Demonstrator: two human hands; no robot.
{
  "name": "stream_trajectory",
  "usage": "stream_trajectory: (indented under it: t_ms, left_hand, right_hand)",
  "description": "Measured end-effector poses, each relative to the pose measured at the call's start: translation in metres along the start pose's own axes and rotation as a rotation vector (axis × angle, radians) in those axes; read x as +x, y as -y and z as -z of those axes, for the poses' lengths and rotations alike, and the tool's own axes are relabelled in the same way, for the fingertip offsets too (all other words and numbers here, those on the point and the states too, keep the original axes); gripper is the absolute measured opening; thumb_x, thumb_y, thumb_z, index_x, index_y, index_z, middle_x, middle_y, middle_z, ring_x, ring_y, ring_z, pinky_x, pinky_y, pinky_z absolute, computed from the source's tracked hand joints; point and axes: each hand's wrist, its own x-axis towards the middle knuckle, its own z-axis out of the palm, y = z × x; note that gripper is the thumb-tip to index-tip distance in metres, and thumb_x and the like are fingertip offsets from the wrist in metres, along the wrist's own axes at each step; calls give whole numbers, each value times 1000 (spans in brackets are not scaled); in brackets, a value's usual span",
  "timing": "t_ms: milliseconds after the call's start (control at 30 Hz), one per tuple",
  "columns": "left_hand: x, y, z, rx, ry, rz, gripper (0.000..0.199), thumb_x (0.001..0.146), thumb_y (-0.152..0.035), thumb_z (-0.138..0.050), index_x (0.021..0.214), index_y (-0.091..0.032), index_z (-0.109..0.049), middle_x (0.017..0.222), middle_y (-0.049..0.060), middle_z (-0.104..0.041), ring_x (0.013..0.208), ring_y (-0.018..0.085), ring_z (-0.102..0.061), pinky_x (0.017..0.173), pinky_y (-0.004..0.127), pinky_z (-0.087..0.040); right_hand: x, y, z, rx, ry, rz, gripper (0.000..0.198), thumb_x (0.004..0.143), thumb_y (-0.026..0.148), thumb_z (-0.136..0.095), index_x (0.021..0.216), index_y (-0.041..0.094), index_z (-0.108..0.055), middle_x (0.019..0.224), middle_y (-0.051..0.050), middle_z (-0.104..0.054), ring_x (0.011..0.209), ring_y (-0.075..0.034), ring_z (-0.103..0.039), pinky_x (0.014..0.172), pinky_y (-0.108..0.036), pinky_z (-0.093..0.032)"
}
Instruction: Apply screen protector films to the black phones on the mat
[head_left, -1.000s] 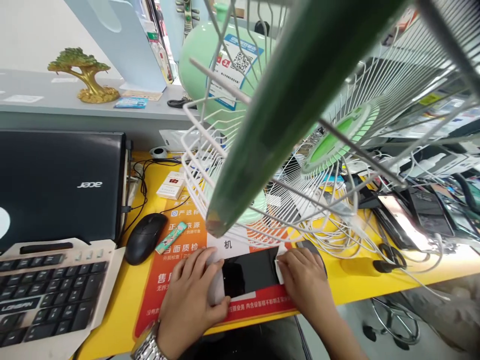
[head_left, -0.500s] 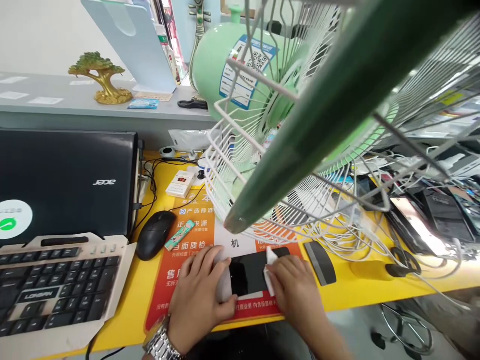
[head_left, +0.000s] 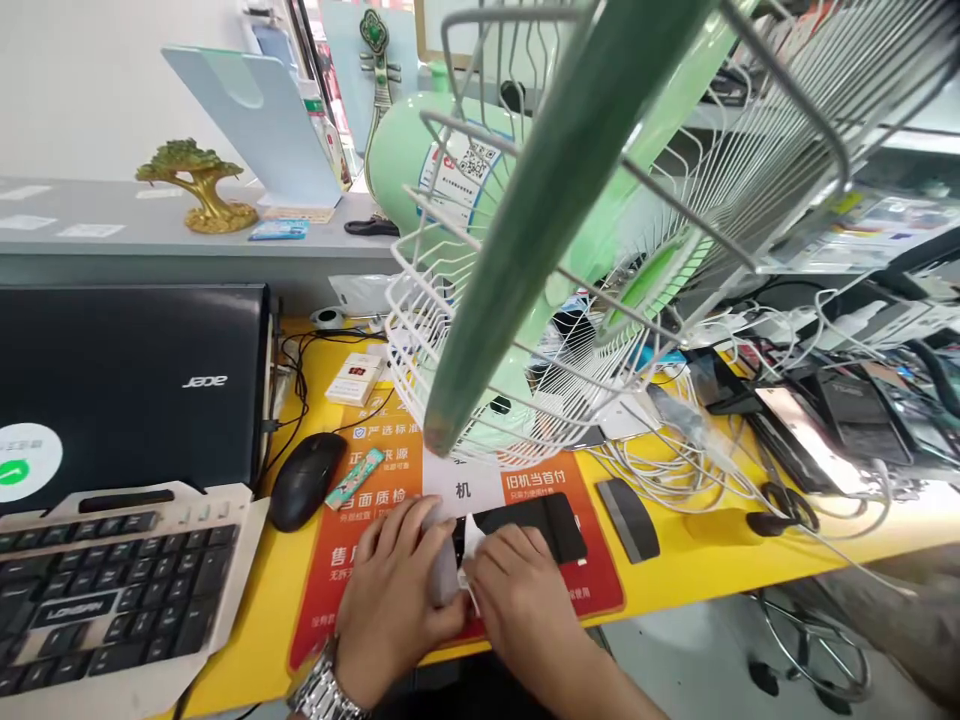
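Observation:
A black phone (head_left: 559,525) lies screen up on the red and orange printed mat (head_left: 600,590). My left hand (head_left: 401,575), with a metal watch on the wrist, is closed round the phone's left end. Something light grey, perhaps a cloth, shows between that palm and the phone (head_left: 444,560). My right hand (head_left: 517,590) pinches a folded white wipe (head_left: 472,538) against the screen, close to my left fingers. The back of the right hand covers the middle of the phone.
A fan's wire cage (head_left: 420,345) and green bar (head_left: 517,230) hang above the mat. On the left are a black mouse (head_left: 307,480), keyboard (head_left: 112,590) and laptop (head_left: 127,380). A dark grey scraper-like piece (head_left: 628,520), scissors (head_left: 784,510) and tangled white cables (head_left: 675,470) lie right.
My right hand has slid left along the screen with the white wipe, from the phone's right part towards my left hand. The left hand keeps its hold. The camera view has shifted slightly.

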Motion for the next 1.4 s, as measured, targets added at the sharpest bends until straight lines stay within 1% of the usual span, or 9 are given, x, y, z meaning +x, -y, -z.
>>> stream_trajectory:
  t_ms: [167, 333, 500, 600, 667, 800, 1000, 1100, 1400]
  left_hand:
    - [0, 5, -2, 65, -40, -73, 49, 71, -30, -65, 119, -26, -60, 143, 7, -56, 133, 32, -47, 106, 49, -33]
    - [1, 8, -3, 101, -76, -117, 48, 73, -31, -63, 121, -26, -58, 141, 6, -57, 129, 31, -49, 103, 46, -33]
    - [1, 14, -6, 141, -127, -169, 49, 73, -33, -63, 121, -26, -57, 138, 6, -60, 125, 31, -52, 100, 45, -35]
    - [-1, 20, -13, 165, -141, -187, 51, 73, -36, -62, 123, -27, -56, 138, 7, -59, 124, 32, -52, 99, 46, -35]
    - [-1, 24, -16, 183, -146, -193, 54, 72, -36, -61, 125, -27, -55, 137, 7, -60, 123, 32, -53, 98, 46, -36]
    - [-1, 26, -19, 228, -150, -202, 58, 71, -36, -59, 128, -26, -52, 135, 8, -62, 121, 32, -55, 96, 46, -37]
    - [1, 27, -18, 247, -173, -210, 60, 73, -38, -57, 131, -25, -50, 131, 7, -65, 117, 32, -58, 94, 44, -38]
    - [0, 31, -21, 217, -172, -209, 61, 73, -39, -58, 132, -26, -50, 133, 7, -64, 119, 33, -57, 98, 45, -36]
    - [-9, 37, -31, 175, -86, -123, 65, 76, -40, -59, 139, -32, -46, 143, 3, -57, 128, 31, -52, 106, 44, -31]
  right_hand:
    - [-51, -37, 51, 8, -51, -80, 20, 96, 12, -47, 92, 23, -64, 84, -2, -66, 80, -20, -57, 75, -33, -42]
    - [-126, -93, 114, -196, -281, -217, 12, 97, 29, -56, 101, 25, -67, 91, -2, -71, 79, -17, -69, 72, -25, -52]
    - [-187, -133, 138, -303, -359, -644, 29, 91, 50, -55, 93, 26, -72, 89, 0, -74, 67, -17, -70, 53, -26, -52]
    - [-194, -150, 140, -256, -443, -937, 38, 87, 55, -53, 93, 23, -74, 78, -3, -73, 61, -20, -67, 51, -29, -50]
    - [-189, -162, 141, -250, -494, -1025, 40, 85, 54, -54, 94, 21, -74, 71, -3, -69, 55, -19, -63, 47, -29, -46]
    - [-171, -187, 136, -349, -547, -853, 39, 90, 49, -51, 98, 18, -73, 84, -8, -70, 59, -17, -59, 57, -30, -49]
    - [-159, -204, 118, -257, -353, -639, 29, 95, 42, -50, 96, 22, -71, 114, -10, -66, 76, -17, -67, 63, -29, -56]
    - [-165, -203, 118, -261, -357, -562, 28, 97, 42, -52, 97, 20, -70, 125, -13, -59, 82, -18, -67, 66, -31, -57]
    - [-177, -192, 126, -430, -415, -370, 27, 98, 29, -55, 123, 21, -63, 121, -12, -65, 96, -25, -67, 86, -42, -54]
